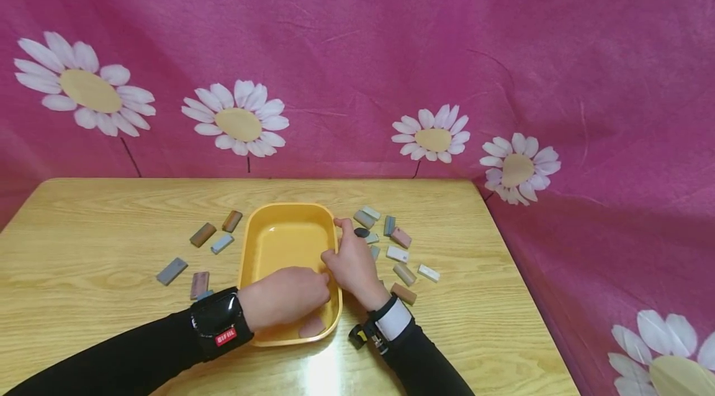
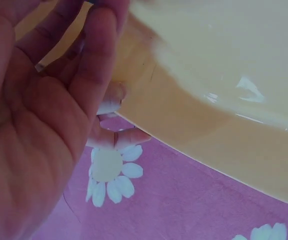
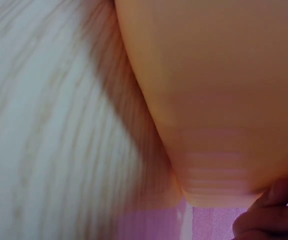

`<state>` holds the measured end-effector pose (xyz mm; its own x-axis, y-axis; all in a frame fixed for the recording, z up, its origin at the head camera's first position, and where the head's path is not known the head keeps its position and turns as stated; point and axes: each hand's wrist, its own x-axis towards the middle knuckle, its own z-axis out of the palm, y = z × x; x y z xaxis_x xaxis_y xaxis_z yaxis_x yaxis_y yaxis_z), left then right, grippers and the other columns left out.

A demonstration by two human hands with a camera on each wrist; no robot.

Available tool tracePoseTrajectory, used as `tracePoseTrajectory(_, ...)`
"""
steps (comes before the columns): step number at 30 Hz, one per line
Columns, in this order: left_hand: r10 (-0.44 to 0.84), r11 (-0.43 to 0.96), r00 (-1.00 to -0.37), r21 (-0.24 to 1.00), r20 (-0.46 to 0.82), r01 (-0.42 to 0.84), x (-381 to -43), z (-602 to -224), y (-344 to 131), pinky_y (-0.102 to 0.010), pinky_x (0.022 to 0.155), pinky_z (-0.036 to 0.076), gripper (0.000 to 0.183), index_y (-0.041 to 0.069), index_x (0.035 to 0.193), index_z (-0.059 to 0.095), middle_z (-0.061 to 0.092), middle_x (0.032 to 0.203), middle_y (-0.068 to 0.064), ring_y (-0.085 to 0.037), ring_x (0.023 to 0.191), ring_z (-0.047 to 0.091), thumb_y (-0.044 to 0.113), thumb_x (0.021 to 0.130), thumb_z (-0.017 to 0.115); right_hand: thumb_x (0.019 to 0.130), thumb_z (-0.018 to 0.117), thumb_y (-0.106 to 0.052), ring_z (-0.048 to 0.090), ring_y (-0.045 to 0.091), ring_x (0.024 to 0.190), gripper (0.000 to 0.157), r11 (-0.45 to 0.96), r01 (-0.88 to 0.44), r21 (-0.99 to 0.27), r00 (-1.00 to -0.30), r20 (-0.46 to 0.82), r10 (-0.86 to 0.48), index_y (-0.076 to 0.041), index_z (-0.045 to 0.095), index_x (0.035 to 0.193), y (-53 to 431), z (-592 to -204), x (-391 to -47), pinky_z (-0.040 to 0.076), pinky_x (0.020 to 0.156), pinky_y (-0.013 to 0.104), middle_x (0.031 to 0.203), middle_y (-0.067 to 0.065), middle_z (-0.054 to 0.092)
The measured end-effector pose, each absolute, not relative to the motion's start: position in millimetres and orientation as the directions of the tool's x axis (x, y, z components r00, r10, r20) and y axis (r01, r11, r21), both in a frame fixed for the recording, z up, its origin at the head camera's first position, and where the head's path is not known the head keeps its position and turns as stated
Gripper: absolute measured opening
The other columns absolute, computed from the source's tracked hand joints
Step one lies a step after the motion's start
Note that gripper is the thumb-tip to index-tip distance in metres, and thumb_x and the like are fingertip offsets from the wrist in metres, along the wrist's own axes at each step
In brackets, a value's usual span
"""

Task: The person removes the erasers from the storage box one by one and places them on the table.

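Note:
A yellow plastic tub (image 1: 290,241) stands on the wooden table. My left hand (image 1: 287,297) reaches down into it near the right wall, fingers curled inward. In the left wrist view a dark bluish sliver (image 2: 90,2) shows at those fingertips (image 2: 101,20); I cannot tell whether they hold it. At the tub's right rim, my right hand (image 1: 354,262) grips with the thumb inside and the other fingers outside. A pinkish small block (image 1: 311,326) lies on the tub floor at the near end, just below my left hand.
Left of the tub are several small blocks, among them a brown one (image 1: 203,234), a grey one (image 1: 172,271) and a light blue one (image 1: 222,244). More are scattered to the right, including a white one (image 1: 397,254) and a dark oval piece (image 1: 362,232). A flowered pink cloth (image 1: 335,73) hangs behind.

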<state>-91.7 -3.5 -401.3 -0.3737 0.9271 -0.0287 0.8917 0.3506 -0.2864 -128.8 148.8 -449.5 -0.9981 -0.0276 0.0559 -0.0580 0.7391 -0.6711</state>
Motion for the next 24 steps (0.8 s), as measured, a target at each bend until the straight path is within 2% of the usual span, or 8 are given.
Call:
tracePoseTrajectory(3,0.927,0.357,-0.374,-0.237,-0.030,0.904,-92.1,-398.0,-6.9,-0.020,0.047,0.032,0.012,0.021,0.068,0.056,0.043,0.064,0.008,-0.005,0.051,0.036,0.010,0.073,0.058,0.073,0.056,-0.019,0.046,0.015,0.050,0.063,0.738,-0.050,-0.673,-0.999,0.047,-0.025,-0.011,0.038,0.133,148.7,-449.7,-128.9,0.035,0.043,0.029,0.060,0.000,0.045)
tracePoseTrajectory(10,0.899,0.429,-0.432,-0.048,-0.072,0.902,-91.1,-393.0,-13.8,-0.021,0.052,0.033,0.015,0.021,0.066,0.054,0.037,0.055,0.009,-0.008,0.052,0.037,0.008,0.073,0.055,0.075,0.056,-0.019,0.046,0.014,0.048,0.063,0.729,-0.046,-0.683,-0.999,0.029,-0.035,-0.011,0.037,0.134,148.7,-450.6,-128.9,0.038,0.042,0.028,0.061,0.000,0.045)
tracePoseTrajectory(15,0.881,0.467,-0.462,0.021,-0.105,0.884,-91.6,-381.1,-24.0,-0.022,0.054,0.035,0.014,0.021,0.068,0.056,0.040,0.061,0.010,-0.007,0.055,0.038,0.009,0.076,0.060,0.074,0.057,-0.019,0.046,0.014,0.049,0.063,0.736,-0.049,-0.675,-0.999,0.029,-0.040,-0.010,0.037,0.134,149.0,-451.4,-129.2,0.038,0.043,0.028,0.060,0.000,0.046)
tracePoseTrajectory(21,0.824,0.564,-0.558,0.059,-0.094,0.824,-101.1,-349.1,-53.5,-0.022,0.052,0.036,0.017,0.019,0.068,0.054,0.041,0.068,0.009,-0.008,0.056,0.040,0.011,0.075,0.066,0.074,0.056,-0.019,0.046,0.014,0.048,0.064,0.742,-0.053,-0.669,-0.999,0.042,-0.034,-0.010,0.037,0.134,148.2,-450.7,-129.5,0.038,0.042,0.028,0.060,0.000,0.047)
tracePoseTrajectory(24,0.765,0.643,-0.636,0.083,-0.099,0.761,-105.8,-336.0,-77.1,-0.023,0.051,0.035,0.023,0.020,0.066,0.049,0.040,0.067,0.009,-0.008,0.057,0.039,0.009,0.072,0.068,0.074,0.056,-0.019,0.047,0.014,0.049,0.064,0.749,-0.048,-0.661,-0.999,0.043,-0.026,-0.010,0.038,0.134,147.9,-450.7,-129.6,0.038,0.044,0.028,0.060,0.000,0.047)
